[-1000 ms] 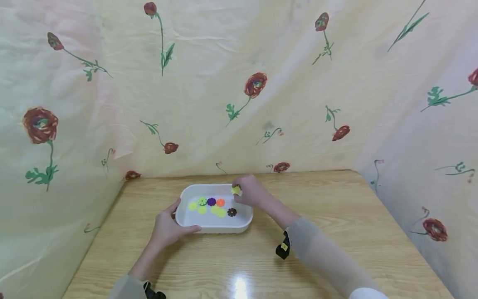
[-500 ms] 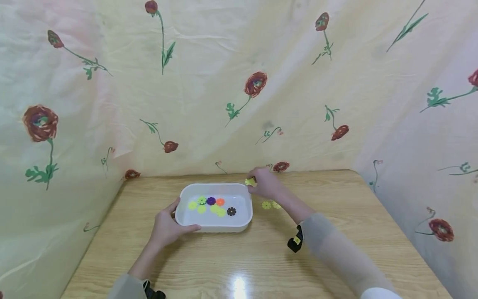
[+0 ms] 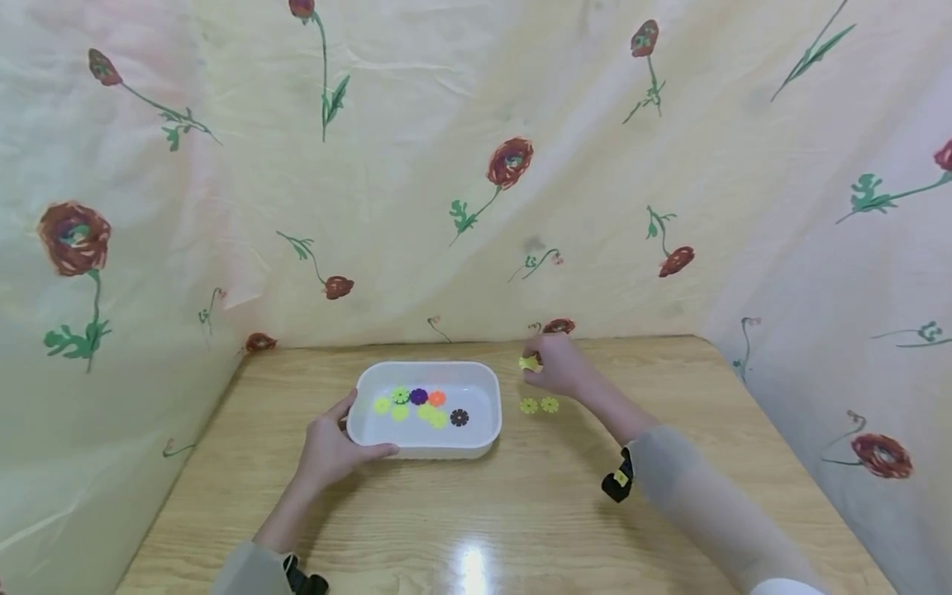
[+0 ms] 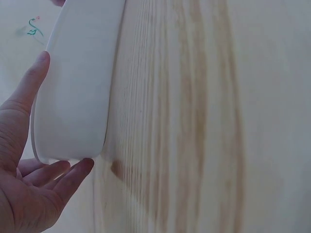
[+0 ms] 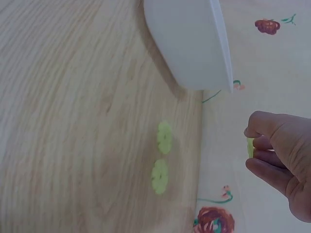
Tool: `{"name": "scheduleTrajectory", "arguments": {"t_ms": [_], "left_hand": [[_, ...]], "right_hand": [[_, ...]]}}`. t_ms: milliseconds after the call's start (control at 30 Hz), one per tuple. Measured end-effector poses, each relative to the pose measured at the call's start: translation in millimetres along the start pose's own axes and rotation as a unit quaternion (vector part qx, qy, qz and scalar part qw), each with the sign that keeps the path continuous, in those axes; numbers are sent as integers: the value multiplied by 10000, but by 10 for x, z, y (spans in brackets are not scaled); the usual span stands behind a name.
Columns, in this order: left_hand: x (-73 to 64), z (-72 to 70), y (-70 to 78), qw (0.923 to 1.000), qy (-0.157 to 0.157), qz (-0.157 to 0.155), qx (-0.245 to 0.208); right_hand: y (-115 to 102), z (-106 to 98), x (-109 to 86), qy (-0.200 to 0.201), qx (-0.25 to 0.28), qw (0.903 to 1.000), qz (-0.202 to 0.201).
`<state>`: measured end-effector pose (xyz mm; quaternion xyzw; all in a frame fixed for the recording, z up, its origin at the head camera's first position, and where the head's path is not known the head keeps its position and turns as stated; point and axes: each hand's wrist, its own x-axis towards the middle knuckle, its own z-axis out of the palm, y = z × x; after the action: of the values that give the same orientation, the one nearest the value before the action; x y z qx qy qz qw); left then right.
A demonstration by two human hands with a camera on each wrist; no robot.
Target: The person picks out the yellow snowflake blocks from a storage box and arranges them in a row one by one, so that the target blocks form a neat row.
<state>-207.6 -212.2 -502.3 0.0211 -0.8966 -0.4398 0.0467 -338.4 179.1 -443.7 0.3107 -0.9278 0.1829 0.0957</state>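
A white plastic tray [image 3: 424, 453] stands on the wooden table. Several flower-shaped plastic discs lie inside it: yellow-green ones, a purple disc [image 3: 420, 397], an orange disc [image 3: 436, 398] and a dark brown disc [image 3: 459, 417]. My left hand [image 3: 330, 446] grips the tray's left end, thumb along the near wall and fingers at the end wall. To the right of the tray, above the table, my right hand [image 3: 564, 365] pinches a yellow flower-shaped disc [image 5: 250, 148] between thumb and fingertips. Below that hand, two yellow discs [image 5: 164, 137] lie side by side on the table.
Cream cloth [image 3: 416, 190] printed with red flowers hangs behind the table [image 3: 446, 512] and at both sides. Bare wood surrounds the tray, and each forearm carries a black wrist device [image 3: 617, 479].
My right hand has carried the yellow disc rightward, from over the tray's right end to beyond its rim. The two discs on the table came into view. My left hand stays on the tray.
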Motion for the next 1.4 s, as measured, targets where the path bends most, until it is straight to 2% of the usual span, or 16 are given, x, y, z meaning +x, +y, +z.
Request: {"name": "scheduleTrajectory", "arguments": {"t_ms": [167,433,633,933,1400], "left_hand": [[-1,-7,15,10000,1,25,6],[-16,-9,14,10000,-26,2,-44],[-42,-18,6,9999,-60,-70,-45],[-18,-16,12,10000,-1,29,-41],[-8,-17,-12,10000,-19,28,-64]], "right_hand": [[177,5,-112,-134,96,9998,127],[346,-21,-333,-264,-98,9990,340],[418,13,-482,-464,-118,9970,611],[442,111,-649,-626,127,9929,1005],[474,247,-738,-635,-93,9947,797]]}}
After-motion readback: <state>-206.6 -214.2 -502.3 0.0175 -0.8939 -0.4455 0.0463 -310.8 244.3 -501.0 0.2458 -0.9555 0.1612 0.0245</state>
